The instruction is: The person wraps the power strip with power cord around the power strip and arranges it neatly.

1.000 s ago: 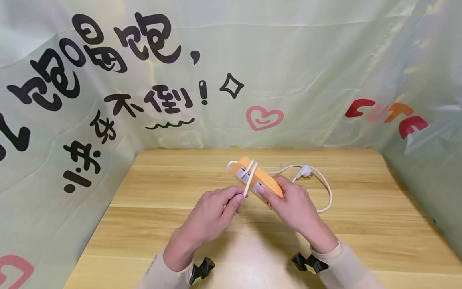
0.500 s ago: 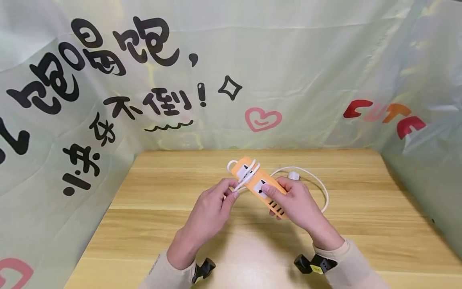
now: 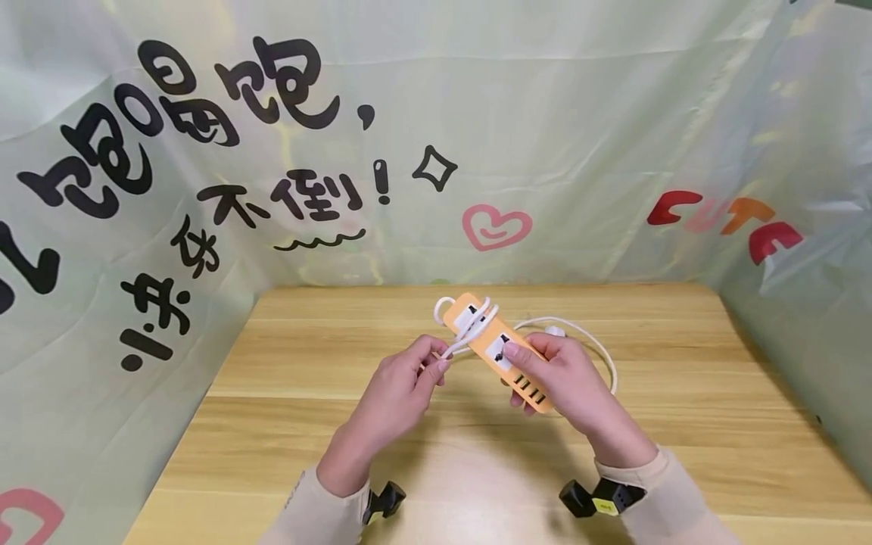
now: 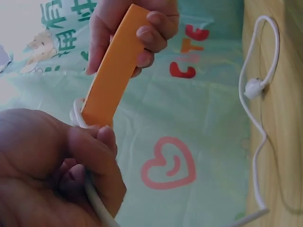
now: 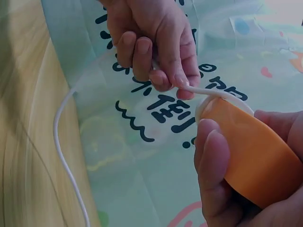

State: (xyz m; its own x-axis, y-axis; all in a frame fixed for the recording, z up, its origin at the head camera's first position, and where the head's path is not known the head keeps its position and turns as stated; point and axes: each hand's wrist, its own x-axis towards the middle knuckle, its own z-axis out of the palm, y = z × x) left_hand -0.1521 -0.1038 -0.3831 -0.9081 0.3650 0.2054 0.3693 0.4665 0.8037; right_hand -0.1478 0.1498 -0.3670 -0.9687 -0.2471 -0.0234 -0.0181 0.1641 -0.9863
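An orange power strip (image 3: 492, 333) with white sockets and a row of dark USB ports is tilted above the table in the head view. My right hand (image 3: 562, 378) grips its lower end, thumb on the face by a socket. White cord (image 3: 472, 327) wraps the upper end in a couple of turns. My left hand (image 3: 402, 390) pinches this cord just left of the strip. The left wrist view shows the strip's plain orange back (image 4: 113, 71). In the right wrist view the cord (image 5: 208, 91) runs taut from the left fingertips to the strip.
Loose cord (image 3: 599, 350) loops behind the right hand over the wooden table (image 3: 306, 333). Its white plug (image 4: 254, 88) hangs in that loop in the left wrist view. A printed pale green curtain (image 3: 579, 136) encloses the table at the back and sides.
The strip has turned so its socket face and USB ports show more toward the head camera. My left hand has drawn the cord slightly leftward and up. The plug is now mostly hidden behind the right hand.
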